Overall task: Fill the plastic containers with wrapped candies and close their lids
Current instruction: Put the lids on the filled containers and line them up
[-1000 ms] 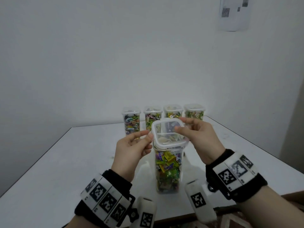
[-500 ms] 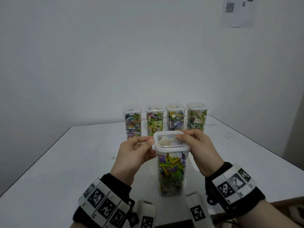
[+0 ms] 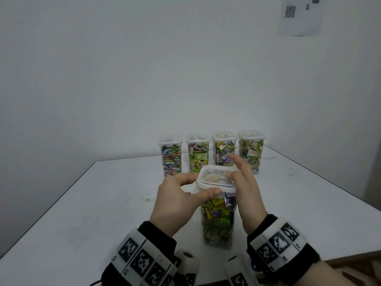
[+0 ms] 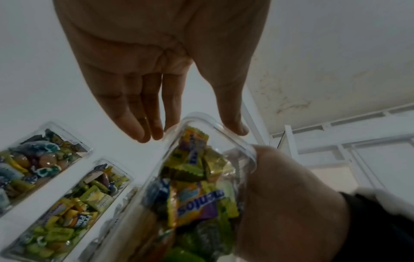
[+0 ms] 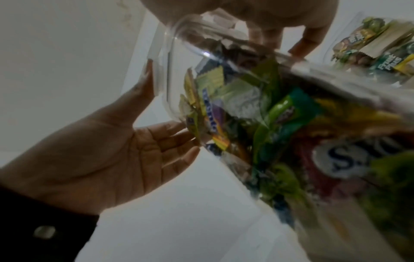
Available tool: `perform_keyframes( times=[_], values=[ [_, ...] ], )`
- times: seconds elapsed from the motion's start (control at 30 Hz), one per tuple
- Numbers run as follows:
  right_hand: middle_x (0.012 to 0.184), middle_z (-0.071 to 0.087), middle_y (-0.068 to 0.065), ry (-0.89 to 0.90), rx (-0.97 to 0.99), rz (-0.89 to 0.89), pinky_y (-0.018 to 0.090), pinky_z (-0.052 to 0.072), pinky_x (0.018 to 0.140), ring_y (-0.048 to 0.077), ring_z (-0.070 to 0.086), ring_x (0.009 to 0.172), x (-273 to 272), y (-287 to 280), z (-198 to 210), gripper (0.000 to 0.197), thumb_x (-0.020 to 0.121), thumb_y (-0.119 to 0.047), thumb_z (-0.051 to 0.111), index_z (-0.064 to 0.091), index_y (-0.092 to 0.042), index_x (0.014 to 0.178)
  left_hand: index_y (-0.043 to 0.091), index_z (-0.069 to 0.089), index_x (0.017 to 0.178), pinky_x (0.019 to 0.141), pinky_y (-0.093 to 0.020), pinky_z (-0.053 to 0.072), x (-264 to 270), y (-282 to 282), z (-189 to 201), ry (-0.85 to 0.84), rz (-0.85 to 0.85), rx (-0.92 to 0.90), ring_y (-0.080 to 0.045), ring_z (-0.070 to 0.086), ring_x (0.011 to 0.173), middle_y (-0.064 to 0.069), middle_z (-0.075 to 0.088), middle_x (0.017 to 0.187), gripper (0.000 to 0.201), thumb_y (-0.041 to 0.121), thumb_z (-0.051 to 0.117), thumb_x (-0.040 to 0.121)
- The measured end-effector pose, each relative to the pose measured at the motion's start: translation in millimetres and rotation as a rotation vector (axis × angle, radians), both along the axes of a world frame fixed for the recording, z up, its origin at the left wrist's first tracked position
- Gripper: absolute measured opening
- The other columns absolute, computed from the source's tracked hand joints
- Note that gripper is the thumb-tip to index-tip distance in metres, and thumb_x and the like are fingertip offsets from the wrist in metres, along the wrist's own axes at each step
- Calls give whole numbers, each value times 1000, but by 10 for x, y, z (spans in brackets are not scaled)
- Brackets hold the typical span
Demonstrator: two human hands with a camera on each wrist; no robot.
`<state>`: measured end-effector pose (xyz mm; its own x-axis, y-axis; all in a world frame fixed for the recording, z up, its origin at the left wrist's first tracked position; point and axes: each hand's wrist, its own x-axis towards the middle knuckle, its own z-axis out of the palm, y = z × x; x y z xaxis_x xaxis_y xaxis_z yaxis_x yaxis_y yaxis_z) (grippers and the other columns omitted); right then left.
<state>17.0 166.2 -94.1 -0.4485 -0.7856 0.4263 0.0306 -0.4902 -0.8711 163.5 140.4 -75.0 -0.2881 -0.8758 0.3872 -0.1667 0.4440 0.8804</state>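
Observation:
A tall clear container [image 3: 217, 221] packed with wrapped candies stands on the white table [image 3: 103, 203] close in front of me. Its white-rimmed lid [image 3: 213, 179] sits level on top. My left hand [image 3: 181, 195] is at the lid's left front corner, thumb along the front rim and straight fingers at the left side. My right hand [image 3: 245, 186] lies against the lid's right side, thumb on top, fingers stretched out behind. The left wrist view shows my left hand's fingers [image 4: 145, 115] straight beside the container [image 4: 197, 177]. In the right wrist view the lid's rim [image 5: 156, 70] meets the left thumb.
Several closed, candy-filled containers stand in a row at the table's back, from the leftmost [image 3: 170, 155] to the rightmost [image 3: 251, 151]. The white wall rises just behind them. A paper sheet [image 3: 299, 15] hangs on it, top right. The table's front edge is by my wrists.
The lid came down from a tilt above the container to sit level on it. Both hands shifted from holding its sides; the left thumb is now on the front rim, the right thumb on top.

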Motion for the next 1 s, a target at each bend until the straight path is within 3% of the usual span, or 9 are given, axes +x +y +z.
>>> perform_keyframes(
  times=[0.1,0.2,0.3,0.47,0.63,0.7,0.8,0.9,1.0],
  values=[
    [111,57,-11,-17,21,38,9,47,60,-5,61,83,-13,4,-2,39,88,-9,43,57,-26,120,26,73,94,82,-36,57,-19,22,-9,20,-4,19,-11,69,86,13,72,94,63,57,80,39],
    [112,59,-9,-13,31,39,10,48,63,3,60,91,-16,14,4,38,82,-17,46,60,-26,117,28,70,89,74,-29,59,-28,2,-26,4,4,4,-5,69,79,11,72,88,49,47,85,47],
    [102,63,-6,-27,38,59,15,50,59,3,64,80,-21,12,18,35,82,-15,46,61,-23,113,24,68,86,69,-24,58,-27,-24,-28,9,-12,-13,-2,68,76,9,73,85,50,47,83,45],
    [98,65,-1,4,70,73,14,46,51,-2,63,69,-51,27,15,31,92,-4,39,61,-19,109,16,68,89,59,-15,52,-36,-93,-30,-29,1,-37,-1,66,65,5,73,82,39,28,88,58],
    [94,70,1,53,124,124,18,48,55,5,65,74,-119,96,30,24,92,-13,47,64,-24,104,15,66,89,60,-16,52,-47,-103,-24,-54,-10,-82,-10,67,69,3,72,83,35,26,87,62],
    [103,70,2,90,178,173,23,48,63,10,64,83,-181,128,54,22,92,-21,50,65,-29,105,15,66,90,61,-17,52,-44,-101,-30,-62,-16,-95,-13,68,72,2,72,84,35,26,86,64],
    [117,66,0,9,243,421,33,46,80,15,60,100,-366,169,109,33,84,-29,59,63,-33,117,15,67,89,63,-18,53,-23,-119,-32,-53,-35,-86,-14,68,73,2,72,87,32,25,86,65],
    [128,61,2,-85,254,680,36,50,90,18,60,111,-543,223,149,51,83,-12,61,53,-28,131,18,67,87,69,-19,54,22,-162,-17,-28,-90,-27,-15,69,77,1,72,91,28,21,84,66],
    [126,63,3,-94,252,684,32,56,81,18,64,106,-560,225,134,57,80,-2,56,51,-23,132,18,67,89,74,-20,55,56,-193,-7,5,-156,24,-15,69,81,-2,71,95,28,16,82,66]
  ],
)
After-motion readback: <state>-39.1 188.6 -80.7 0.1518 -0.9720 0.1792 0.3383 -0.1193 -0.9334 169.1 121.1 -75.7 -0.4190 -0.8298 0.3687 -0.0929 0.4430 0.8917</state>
